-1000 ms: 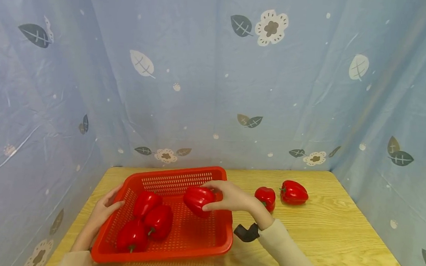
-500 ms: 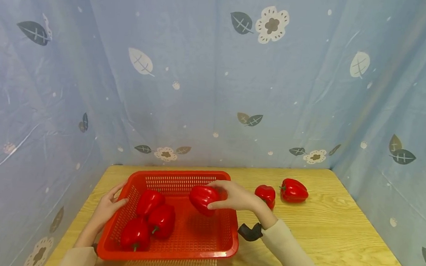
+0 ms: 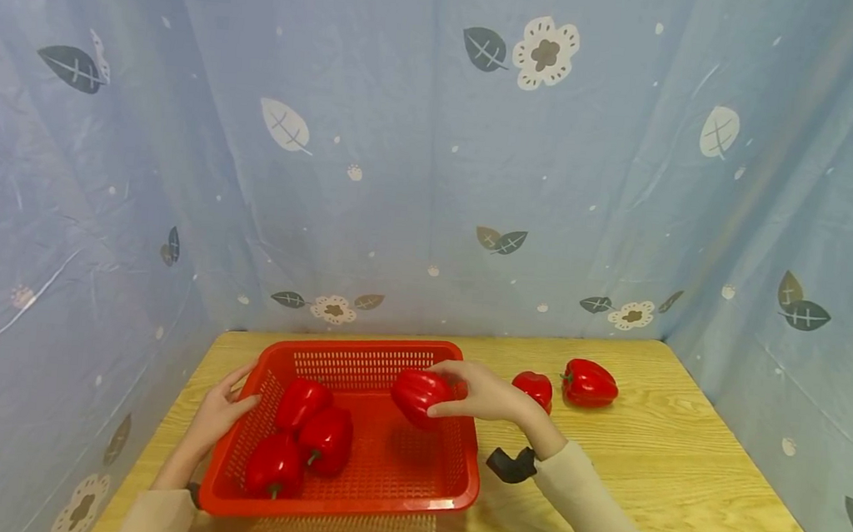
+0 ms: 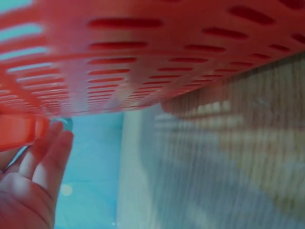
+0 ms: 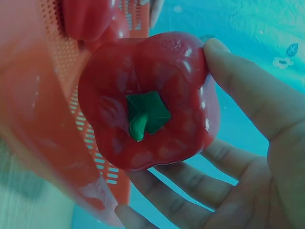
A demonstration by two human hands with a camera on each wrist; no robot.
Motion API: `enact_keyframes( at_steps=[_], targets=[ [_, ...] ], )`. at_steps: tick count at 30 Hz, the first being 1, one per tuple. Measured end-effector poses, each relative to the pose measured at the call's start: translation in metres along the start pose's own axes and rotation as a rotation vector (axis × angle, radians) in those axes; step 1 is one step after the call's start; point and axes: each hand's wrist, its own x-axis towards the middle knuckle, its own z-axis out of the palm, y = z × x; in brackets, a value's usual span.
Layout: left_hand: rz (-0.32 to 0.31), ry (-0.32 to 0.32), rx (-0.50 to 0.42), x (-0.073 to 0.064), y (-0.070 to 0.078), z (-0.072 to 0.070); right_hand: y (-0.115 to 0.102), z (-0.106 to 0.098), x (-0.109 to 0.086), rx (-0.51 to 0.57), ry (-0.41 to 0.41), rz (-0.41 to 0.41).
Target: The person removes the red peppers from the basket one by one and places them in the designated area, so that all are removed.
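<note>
A red plastic basket with slotted walls stands at the left of the table. Inside it, toward its left end, lie three red bell peppers, among them a rear one, a middle one and a front one. My left hand holds the basket's left rim, thumb over the edge and fingers along the outer side. Over the basket's right part my right hand grips another bell pepper between thumb and fingers. Its green stem faces the right wrist camera.
Two more red bell peppers lie on the wooden table right of the basket: a nearer one, partly behind my right wrist, and a farther one. A blue patterned curtain encloses the table at the back and sides.
The basket has shifted slightly right and away from me, with its peppers and my left hand. My right hand has moved a little right, still holding its bell pepper.
</note>
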Motion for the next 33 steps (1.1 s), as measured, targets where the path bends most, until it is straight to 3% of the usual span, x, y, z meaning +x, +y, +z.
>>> enact_keyframes(
  at_steps=[8, 13, 16, 20, 27, 33],
  targets=[
    [0.009, -0.083, 0.045, 0.010, 0.000, -0.005, 0.004, -0.002, -0.005, 0.032, 0.004, 0.045],
    [0.082, -0.128, -0.016, 0.015, -0.010, -0.008, 0.007, 0.000, -0.007, 0.017, 0.016, 0.039],
    [0.130, -0.129, 0.000, 0.018, -0.015, -0.007, 0.009, 0.001, -0.010, 0.008, 0.020, 0.039],
    [0.137, -0.128, 0.010, 0.020, -0.016, -0.005, 0.013, 0.002, -0.014, 0.019, 0.030, 0.038],
    [0.048, -0.133, -0.113, 0.015, -0.014, -0.004, 0.015, 0.004, -0.015, 0.044, 0.044, 0.035],
    [0.061, -0.158, -0.256, 0.009, -0.016, -0.004, 0.014, 0.004, -0.014, 0.049, 0.054, 0.032]
  ],
)
